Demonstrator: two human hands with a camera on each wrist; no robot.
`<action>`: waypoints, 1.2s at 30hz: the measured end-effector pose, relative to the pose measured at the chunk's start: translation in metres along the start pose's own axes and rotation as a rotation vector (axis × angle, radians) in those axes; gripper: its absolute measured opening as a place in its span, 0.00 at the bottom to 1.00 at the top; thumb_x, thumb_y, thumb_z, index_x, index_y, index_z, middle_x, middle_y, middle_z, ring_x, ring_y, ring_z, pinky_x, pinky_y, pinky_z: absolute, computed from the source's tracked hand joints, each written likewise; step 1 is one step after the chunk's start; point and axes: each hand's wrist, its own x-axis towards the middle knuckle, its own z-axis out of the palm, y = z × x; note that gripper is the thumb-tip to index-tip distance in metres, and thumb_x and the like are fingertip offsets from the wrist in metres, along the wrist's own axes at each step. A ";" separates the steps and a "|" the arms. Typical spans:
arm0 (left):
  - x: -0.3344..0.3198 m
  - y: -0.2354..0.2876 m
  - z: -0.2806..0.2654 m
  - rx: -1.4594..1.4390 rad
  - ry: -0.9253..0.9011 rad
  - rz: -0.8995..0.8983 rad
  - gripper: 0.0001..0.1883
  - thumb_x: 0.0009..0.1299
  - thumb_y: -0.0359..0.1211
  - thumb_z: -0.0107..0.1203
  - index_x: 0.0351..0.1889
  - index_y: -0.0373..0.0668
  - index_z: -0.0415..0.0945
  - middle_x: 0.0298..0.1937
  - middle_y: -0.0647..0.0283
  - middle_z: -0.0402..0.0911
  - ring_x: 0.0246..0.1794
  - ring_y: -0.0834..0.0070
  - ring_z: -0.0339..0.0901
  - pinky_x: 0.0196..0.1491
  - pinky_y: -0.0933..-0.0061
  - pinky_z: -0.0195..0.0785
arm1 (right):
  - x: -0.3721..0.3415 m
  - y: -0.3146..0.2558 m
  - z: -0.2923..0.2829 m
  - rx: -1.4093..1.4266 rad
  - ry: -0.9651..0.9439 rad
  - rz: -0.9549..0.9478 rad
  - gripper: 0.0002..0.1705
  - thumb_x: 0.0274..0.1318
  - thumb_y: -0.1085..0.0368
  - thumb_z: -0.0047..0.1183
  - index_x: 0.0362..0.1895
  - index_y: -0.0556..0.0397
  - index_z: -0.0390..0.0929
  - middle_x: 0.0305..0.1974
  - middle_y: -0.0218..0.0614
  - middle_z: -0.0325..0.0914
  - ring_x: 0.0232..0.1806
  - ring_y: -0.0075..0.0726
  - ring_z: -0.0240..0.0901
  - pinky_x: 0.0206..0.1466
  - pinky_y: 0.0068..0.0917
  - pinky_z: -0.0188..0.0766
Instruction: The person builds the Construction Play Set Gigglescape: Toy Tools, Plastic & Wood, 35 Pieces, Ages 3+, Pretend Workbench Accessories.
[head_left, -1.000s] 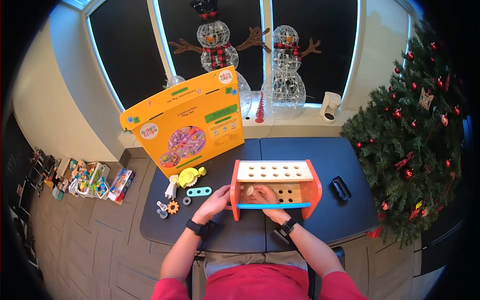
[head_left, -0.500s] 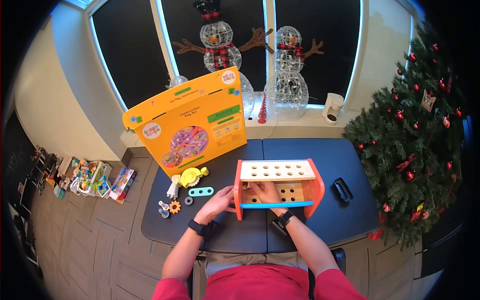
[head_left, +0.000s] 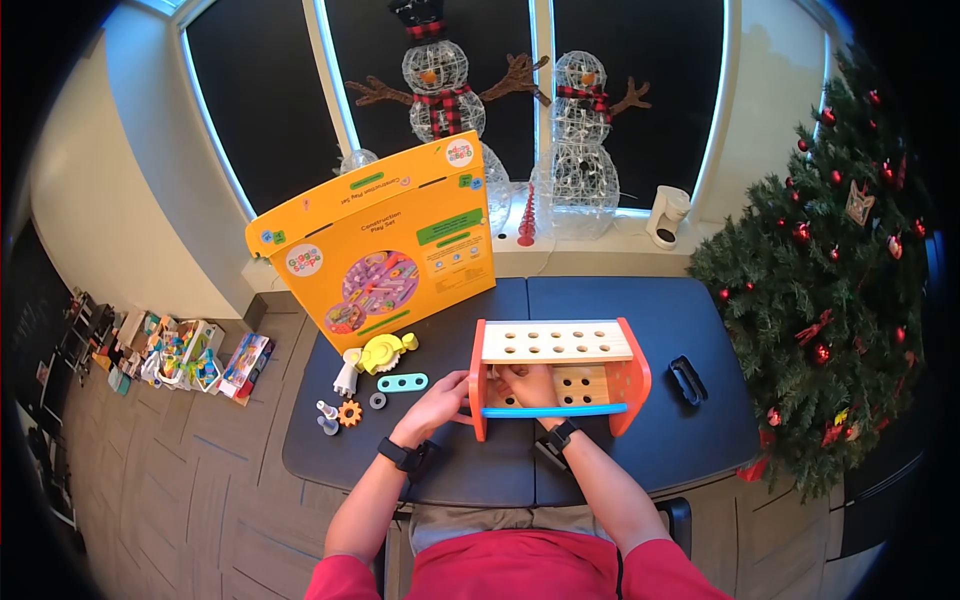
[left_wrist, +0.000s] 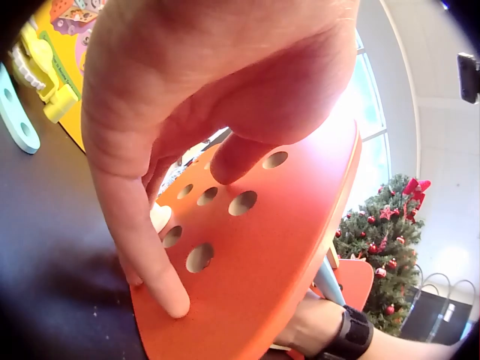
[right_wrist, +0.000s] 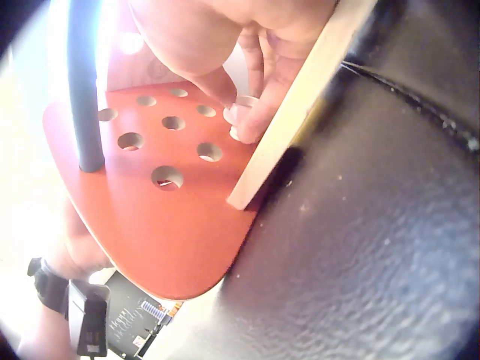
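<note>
Table (head_left: 480, 470), near edge: light, stiff-looking bench (head_left: 545, 342), I'd grab its ends (left_wrist: 262, 240), left hand (head_left: 437, 406) straight-fingered there, right hand (head_left: 530, 386) pinching a pale bit (right_wrist: 246, 100).

- The toy workbench (head_left: 555, 357) had red-orange side panels (head_left: 634, 372), a pale natural-wood top (head_left: 491, 342) and a bright blue rod (head_left: 555, 411).
- Near the left edge of the table (head_left: 660, 310), the toy gear (head_left: 342, 414) was orange, the nut (head_left: 371, 401) grey, the bolts (head_left: 328, 426) pale grey, the perforated strip (head_left: 393, 383) teal.
- Toward the far left corner, the play-set box (head_left: 410, 280) was golden yellow with green labels and a purple round picture.
- The bracket (head_left: 674, 378) by the right edge was black, the tabletop blackish navy.
- The shirt (head_left: 510, 565) was pinkish red.
- The snowmen's scarves (head_left: 443, 112) were red-and-black plaid.
- The Christmas tree (head_left: 800, 270) was dark green, its baubles (head_left: 822, 353) red.
</note>
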 end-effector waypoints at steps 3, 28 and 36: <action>0.002 0.000 0.000 -0.003 -0.004 -0.008 0.30 0.86 0.49 0.42 0.74 0.34 0.63 0.62 0.53 0.80 0.57 0.65 0.83 0.53 0.60 0.84 | 0.004 0.008 -0.002 -0.084 -0.029 0.014 0.12 0.70 0.65 0.58 0.42 0.63 0.84 0.30 0.38 0.88 0.26 0.30 0.85 0.31 0.30 0.81; 0.003 -0.002 0.002 0.025 0.003 -0.009 0.28 0.87 0.47 0.40 0.73 0.35 0.65 0.61 0.55 0.81 0.57 0.67 0.83 0.55 0.60 0.82 | 0.005 0.004 -0.019 0.178 -0.286 0.146 0.22 0.57 0.79 0.64 0.57 0.67 0.78 0.47 0.46 0.84 0.48 0.43 0.87 0.50 0.35 0.88; 0.004 -0.003 0.000 0.043 -0.006 -0.004 0.27 0.86 0.47 0.40 0.72 0.35 0.66 0.60 0.55 0.81 0.57 0.67 0.82 0.55 0.60 0.82 | 0.003 0.006 -0.016 0.198 -0.266 0.145 0.21 0.60 0.77 0.64 0.57 0.70 0.78 0.48 0.48 0.85 0.48 0.44 0.87 0.48 0.36 0.89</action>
